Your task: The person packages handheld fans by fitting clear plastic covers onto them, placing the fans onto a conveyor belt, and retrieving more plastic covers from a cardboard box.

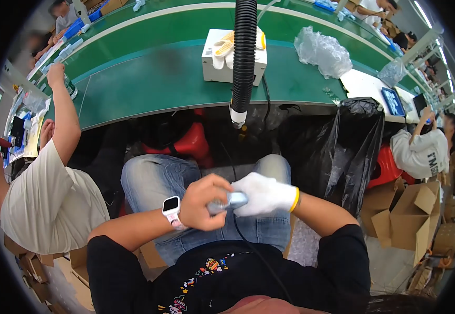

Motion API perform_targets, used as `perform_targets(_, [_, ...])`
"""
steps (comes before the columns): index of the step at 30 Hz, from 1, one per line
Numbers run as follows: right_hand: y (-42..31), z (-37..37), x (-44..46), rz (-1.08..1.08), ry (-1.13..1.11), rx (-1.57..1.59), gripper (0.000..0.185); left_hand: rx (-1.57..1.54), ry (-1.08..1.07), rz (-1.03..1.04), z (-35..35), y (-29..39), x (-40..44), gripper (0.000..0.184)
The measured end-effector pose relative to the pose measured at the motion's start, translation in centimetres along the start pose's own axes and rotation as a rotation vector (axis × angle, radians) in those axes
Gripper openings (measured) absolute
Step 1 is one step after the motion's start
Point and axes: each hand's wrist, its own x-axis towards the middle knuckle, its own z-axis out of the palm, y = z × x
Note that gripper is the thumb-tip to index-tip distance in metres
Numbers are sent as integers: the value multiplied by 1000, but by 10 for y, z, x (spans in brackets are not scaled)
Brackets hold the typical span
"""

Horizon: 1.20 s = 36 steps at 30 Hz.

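My remote view: bare left hand (204, 202) and gloved right hand (263, 194) both grasp a small grey piece (238, 199) above the lap (185, 242), near side of the green table (128, 94). I'd keep right steady, left light, clear of the hose (244, 57).

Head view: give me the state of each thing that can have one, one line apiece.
Left hand, bare, closed on the grey part
Right hand, gloved, closed on the grey part
Grey part, held between both hands, blurred
Watch, on the left wrist, screen dark
Black hose, hanging down
White box, gloves lying on top
Clear plastic, crumpled on the green table
Cardboard box, flaps open
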Motion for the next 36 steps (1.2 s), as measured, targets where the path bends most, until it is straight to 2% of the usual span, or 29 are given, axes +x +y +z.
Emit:
perform_targets(2, [-18, 11, 0, 111, 34, -227, 43, 51, -12, 120, 8, 2, -12, 34])
perform_targets(3, [-22, 18, -1, 160, 30, -332, 43, 40, -7, 93, 11, 4, -19, 34])
perform_targets(7, [-11, 10, 2, 79, 92, -92, 43, 29, -15, 82, -6, -19, 10, 32])
perform_targets(8, [-4, 8, 6, 87, 96, -92, 43, -103, -59, -68, -22, -24, 28, 33])
perform_targets(9, [7, 7, 15, 162, 95, 319, 46, -234, -94, -226, -31, -26, 35, 35])
perform_targets(11, [19, 4, 31, 309, 78, 1131, 54, -335, -1, -330, -38, -30, 30, 36])
perform_targets(12, [22, 1, 34, 301, 65, 1117, 54, -426, 86, -418, -43, -33, 30, 37])
perform_targets(13, [24, 2, 33, 228, 24, 1273, 59, -520, 166, -516, -47, -34, 27, 39])
perform_targets(15, [27, 6, 30, 74, -49, 1589, 70, -527, 177, -538, -51, -31, 24, 39])
perform_targets(16, [29, 8, 30, 72, -47, 1595, 70, -545, 179, -555, -52, -30, 23, 40])
perform_targets(19, [37, 9, 33, 45, -155, 1545, 102, -551, 171, -557, -55, -33, 25, 41])
perform_targets(22, [44, 5, 31, 85, -182, 1474, 93, -530, 154, -542, -53, -37, 19, 43])
perform_targets(24, [41, 3, 30, 100, -195, 1425, 90, -560, 264, -565, -46, -39, 16, 48])
perform_targets(26, [24, 9, 24, -274, 426, 377, 71, -574, 321, -575, -44, -34, 22, 51])
perform_targets(27, [19, 14, 22, -431, 689, -174, 62, -635, 309, -696, -46, -24, 26, 53])
perform_targets(29, [19, 23, 19, -394, 732, -134, 63, -755, 279, -938, -48, -8, 35, 57])
perform_targets(32, [17, 23, 20, -329, 823, -61, 65, -712, 263, -928, -49, -15, 32, 54])
perform_targets(34, [11, 19, 17, -121, 662, 103, 60, -693, 249, -926, -46, -21, 25, 53])
perform_targets(35, [10, 16, 15, -18, 582, 181, 58, -477, 182, -701, -43, -24, 19, 51])
perform_targets(36, [12, 16, 14, -18, 592, 174, 58, -264, 113, -467, -39, -27, 13, 51])
